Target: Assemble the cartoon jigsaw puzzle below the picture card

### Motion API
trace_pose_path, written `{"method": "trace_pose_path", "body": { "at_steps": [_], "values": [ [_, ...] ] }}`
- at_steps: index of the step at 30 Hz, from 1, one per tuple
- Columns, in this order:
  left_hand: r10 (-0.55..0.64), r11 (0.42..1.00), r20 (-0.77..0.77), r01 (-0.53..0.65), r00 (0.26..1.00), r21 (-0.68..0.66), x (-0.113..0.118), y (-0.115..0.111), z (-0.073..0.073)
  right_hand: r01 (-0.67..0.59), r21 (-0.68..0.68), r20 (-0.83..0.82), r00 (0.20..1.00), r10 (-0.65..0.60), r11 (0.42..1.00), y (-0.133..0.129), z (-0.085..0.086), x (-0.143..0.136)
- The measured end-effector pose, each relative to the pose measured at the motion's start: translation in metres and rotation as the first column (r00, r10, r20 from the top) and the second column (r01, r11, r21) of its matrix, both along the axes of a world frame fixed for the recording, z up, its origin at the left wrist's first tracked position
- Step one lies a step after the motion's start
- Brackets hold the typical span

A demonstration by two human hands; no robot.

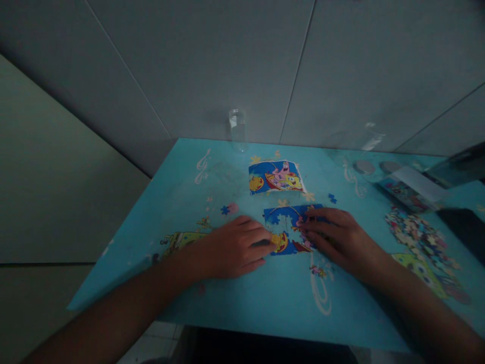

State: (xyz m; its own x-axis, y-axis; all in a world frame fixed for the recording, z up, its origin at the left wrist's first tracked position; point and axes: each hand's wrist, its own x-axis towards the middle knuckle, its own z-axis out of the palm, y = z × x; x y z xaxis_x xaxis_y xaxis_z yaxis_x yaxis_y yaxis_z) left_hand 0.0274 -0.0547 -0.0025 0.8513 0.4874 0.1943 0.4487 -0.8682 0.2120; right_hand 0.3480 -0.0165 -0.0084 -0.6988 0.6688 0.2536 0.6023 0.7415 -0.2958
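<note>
A partly joined jigsaw puzzle (291, 247) lies on the blue table, its frame of pieces surrounding a gap in the middle. My left hand (242, 246) rests at the puzzle's left side, fingers apart, fingertips touching the yellow part. Over the right side of the puzzle is my right hand (337, 235), its fingers bent together on pink pieces; whether it grips one is too small to tell. Behind the puzzle lies a reference picture (276, 178) with a pink figure and a yellow one on blue. Loose pieces (226, 209) sit to the left, another blue piece (332, 198) to the right.
A clear cylinder (238, 131) stands at the table's back edge by the wall. To the right are a pile of mixed pieces (424, 240), round lids (364, 167), a printed packet (409, 189) and a dark flat object (462, 230). The table (235, 308) has printed cartoons.
</note>
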Motion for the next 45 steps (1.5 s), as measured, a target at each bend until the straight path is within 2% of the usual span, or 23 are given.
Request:
{"method": "trace_pose_path", "body": {
  "at_steps": [7,13,18,21,25,32,35,40,45],
  "values": [
    [0.03,0.999,-0.014,-0.031,0.999,-0.019,0.003,-0.002,-0.001,-0.006,-0.009,-0.008,1.0,0.006,1.0,-0.001,0.004,-0.002],
    [0.036,0.999,-0.032,-0.036,0.999,-0.01,0.002,-0.001,-0.002,-0.136,-0.048,0.008,0.991,0.136,0.99,-0.007,0.011,-0.01],
    [0.026,0.999,0.037,-0.027,0.999,0.038,-0.001,0.001,0.003,-0.241,-0.058,0.014,0.97,0.242,0.969,-0.013,0.013,-0.018],
    [0.118,0.987,0.074,-0.125,0.99,0.101,-0.011,0.007,0.008,-0.264,-0.07,0.026,0.964,0.266,0.962,-0.016,0.014,-0.022],
    [0.28,0.939,0.106,-0.296,0.954,0.177,-0.027,0.017,0.013,-0.268,-0.091,0.051,0.961,0.273,0.959,-0.018,0.015,-0.025],
    [0.325,0.916,0.063,-0.33,0.944,0.227,-0.037,0.027,0.01,-0.266,-0.076,0.07,0.96,0.271,0.961,-0.019,0.014,-0.024],
    [0.388,0.871,0.078,-0.392,0.919,0.296,-0.047,0.031,0.013,-0.265,-0.076,0.081,0.959,0.271,0.961,-0.019,0.012,-0.024],
    [0.524,0.738,0.131,-0.526,0.841,0.423,-0.073,0.042,0.019,-0.244,-0.071,0.074,0.966,0.249,0.967,-0.019,0.007,-0.022],
    [0.578,0.69,0.138,-0.573,0.804,0.442,-0.089,0.045,0.025,-0.238,-0.047,0.074,0.968,0.241,0.97,-0.018,0.003,-0.019]
  ]
}}
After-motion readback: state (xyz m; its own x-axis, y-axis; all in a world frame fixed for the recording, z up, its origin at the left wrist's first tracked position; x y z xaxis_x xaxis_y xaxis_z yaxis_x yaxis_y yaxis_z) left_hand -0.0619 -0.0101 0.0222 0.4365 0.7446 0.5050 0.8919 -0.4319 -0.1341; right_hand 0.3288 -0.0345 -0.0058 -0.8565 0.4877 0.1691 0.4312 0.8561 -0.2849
